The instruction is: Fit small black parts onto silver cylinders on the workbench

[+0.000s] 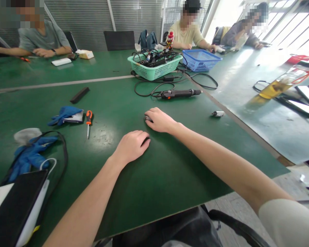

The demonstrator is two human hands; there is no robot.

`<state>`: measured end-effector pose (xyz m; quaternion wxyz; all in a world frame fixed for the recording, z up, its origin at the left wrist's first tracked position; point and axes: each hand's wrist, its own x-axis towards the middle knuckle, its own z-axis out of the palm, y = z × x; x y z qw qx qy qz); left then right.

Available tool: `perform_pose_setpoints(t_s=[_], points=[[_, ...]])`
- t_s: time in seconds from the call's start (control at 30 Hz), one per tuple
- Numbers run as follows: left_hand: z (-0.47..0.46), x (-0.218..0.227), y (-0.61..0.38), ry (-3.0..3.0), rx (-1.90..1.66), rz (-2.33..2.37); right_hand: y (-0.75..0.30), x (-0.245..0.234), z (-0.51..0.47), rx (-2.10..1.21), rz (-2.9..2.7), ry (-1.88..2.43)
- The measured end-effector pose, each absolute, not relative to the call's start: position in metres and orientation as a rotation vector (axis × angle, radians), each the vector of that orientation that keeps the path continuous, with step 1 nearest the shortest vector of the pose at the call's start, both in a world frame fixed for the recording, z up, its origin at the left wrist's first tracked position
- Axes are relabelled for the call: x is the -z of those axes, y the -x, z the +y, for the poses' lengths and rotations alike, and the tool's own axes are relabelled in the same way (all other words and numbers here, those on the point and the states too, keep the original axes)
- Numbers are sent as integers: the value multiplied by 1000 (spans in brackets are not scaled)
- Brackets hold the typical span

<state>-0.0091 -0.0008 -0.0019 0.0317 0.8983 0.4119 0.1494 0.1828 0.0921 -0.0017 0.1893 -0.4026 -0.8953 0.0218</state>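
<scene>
My left hand (pixel 131 145) lies cupped on the green table (pixel 154 178), its fingertips curled over a small dark object (pixel 145 140), mostly hidden. Just beyond it, my right hand (pixel 159 120) covers a small grey object (pixel 147 118), which shows only at the fingertips. Neither object can be identified from this view. To the left of my hands, an orange-and-black screwdriver (pixel 88 121) lies on the table. Blue gloves (pixel 67 115) are beyond it. Farther ahead lies a corded black electric screwdriver (pixel 179 93).
A green basket (pixel 154 70) of cables and a blue basket (pixel 201 60) stand ahead. A black tablet (pixel 15 209) lies at the lower left, beside more blue gloves (pixel 28 156). Several co-workers sit across the table. A glass-topped table (pixel 273 130) lies to the right.
</scene>
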Motion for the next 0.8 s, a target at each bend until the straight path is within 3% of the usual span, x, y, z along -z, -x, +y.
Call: perform_pose_setpoints(t_s=[0.3, 0.8], points=[[-7, -4, 7, -2699, -514, 1475, -195, -1, 19, -181, -2518, 1006], [-3, -7, 5, -2761, -481, 1238, -205, 3, -1, -271, -2456, 989]])
